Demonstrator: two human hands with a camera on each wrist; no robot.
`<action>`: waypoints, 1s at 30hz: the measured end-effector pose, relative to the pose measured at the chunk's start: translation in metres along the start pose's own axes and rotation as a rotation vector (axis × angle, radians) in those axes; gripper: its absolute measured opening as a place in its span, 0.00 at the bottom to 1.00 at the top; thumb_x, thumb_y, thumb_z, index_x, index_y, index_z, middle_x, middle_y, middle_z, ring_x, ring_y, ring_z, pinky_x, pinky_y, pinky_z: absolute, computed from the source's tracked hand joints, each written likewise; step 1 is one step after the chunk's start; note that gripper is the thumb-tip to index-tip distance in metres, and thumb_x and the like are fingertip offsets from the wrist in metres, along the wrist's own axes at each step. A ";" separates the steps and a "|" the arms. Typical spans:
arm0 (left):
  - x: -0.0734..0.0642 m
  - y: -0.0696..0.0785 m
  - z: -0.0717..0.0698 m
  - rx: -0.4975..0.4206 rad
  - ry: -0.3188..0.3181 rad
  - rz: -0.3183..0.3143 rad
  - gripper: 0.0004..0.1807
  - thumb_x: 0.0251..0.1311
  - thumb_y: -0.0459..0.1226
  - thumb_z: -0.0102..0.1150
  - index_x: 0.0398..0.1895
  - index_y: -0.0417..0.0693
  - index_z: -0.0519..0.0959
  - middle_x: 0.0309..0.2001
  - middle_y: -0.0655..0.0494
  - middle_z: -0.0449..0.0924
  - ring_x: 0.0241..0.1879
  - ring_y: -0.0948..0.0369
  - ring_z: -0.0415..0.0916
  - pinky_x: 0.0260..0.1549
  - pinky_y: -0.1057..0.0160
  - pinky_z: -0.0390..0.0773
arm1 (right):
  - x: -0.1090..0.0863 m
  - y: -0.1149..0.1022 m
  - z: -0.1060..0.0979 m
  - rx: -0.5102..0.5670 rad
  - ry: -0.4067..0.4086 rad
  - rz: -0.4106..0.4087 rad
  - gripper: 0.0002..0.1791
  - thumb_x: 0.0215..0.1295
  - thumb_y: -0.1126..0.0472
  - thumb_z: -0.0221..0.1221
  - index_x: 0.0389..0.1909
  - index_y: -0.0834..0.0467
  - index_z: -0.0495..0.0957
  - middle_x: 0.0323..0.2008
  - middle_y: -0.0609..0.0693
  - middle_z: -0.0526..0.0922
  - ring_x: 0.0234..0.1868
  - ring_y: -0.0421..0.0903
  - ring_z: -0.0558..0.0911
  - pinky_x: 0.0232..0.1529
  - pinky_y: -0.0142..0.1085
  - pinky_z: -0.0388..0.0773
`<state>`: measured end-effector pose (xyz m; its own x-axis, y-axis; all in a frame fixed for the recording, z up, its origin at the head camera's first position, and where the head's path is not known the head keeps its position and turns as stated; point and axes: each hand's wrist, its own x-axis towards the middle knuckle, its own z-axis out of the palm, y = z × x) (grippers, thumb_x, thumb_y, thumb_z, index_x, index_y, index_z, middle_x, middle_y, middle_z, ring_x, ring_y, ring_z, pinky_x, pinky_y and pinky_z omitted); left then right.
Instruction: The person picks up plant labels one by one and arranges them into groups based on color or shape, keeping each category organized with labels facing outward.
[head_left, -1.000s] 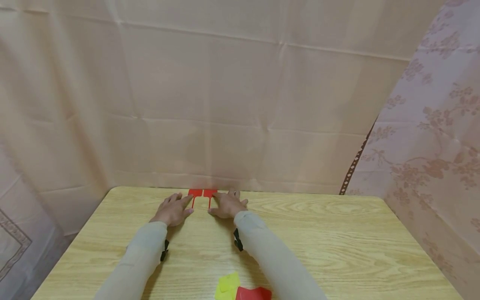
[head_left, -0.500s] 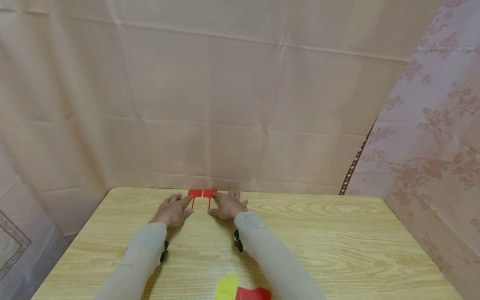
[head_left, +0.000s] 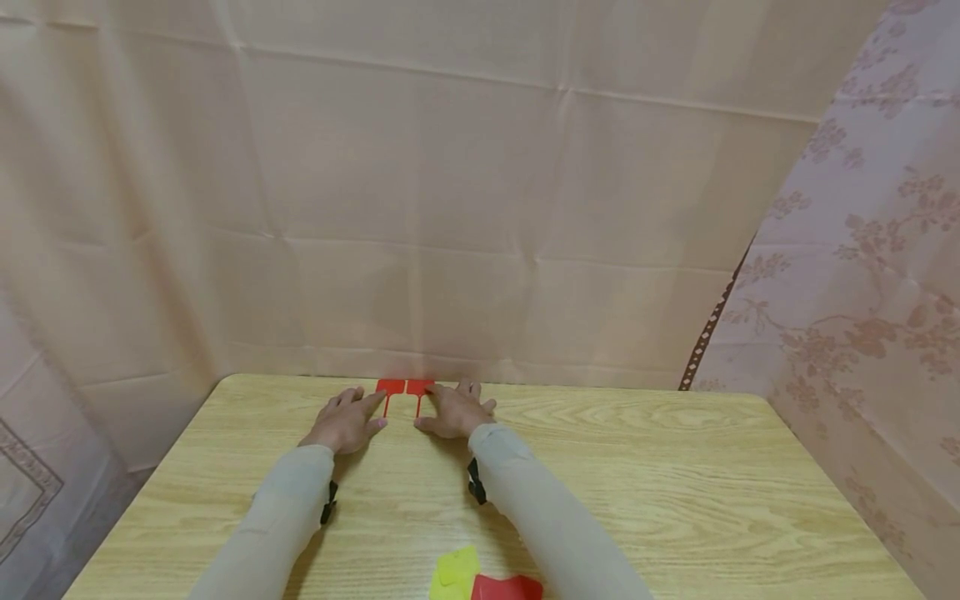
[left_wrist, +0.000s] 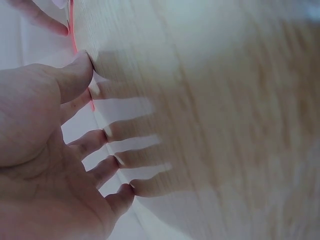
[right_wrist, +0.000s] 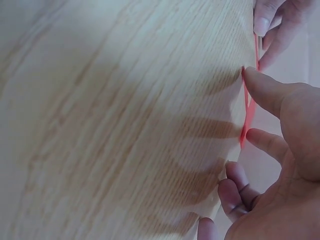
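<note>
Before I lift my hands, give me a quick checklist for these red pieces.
1. Left hand at left red piece: ok, index fingertip on it.
2. Right hand at right red piece: ok, index fingertip on it.
3. Wide ends side by side: ok, with a thin line between.
4. Both at the far edge of the table: ok.
5. Lying fully flat: cannot tell.
6. Yellow piece and near red piece wholly in view: not ok, cut off by the frame.

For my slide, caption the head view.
Left hand and right hand touch red pieces at the far edge of a table.
</note>
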<state>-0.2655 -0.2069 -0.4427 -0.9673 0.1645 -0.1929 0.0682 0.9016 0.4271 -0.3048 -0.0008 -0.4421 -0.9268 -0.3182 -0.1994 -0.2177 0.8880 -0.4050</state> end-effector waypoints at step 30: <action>0.000 0.001 -0.001 0.027 0.000 0.005 0.32 0.76 0.44 0.53 0.78 0.44 0.61 0.75 0.27 0.52 0.71 0.28 0.49 0.68 0.30 0.52 | -0.060 0.023 -0.019 0.034 0.021 -0.350 0.27 0.67 0.46 0.67 0.63 0.53 0.79 0.44 0.53 0.80 0.45 0.46 0.77 0.46 0.50 0.66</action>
<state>-0.2656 -0.2062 -0.4418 -0.9671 0.1687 -0.1905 0.0794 0.9114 0.4039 -0.2595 0.0446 -0.4225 -0.8040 -0.5941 -0.0250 -0.5134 0.7148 -0.4749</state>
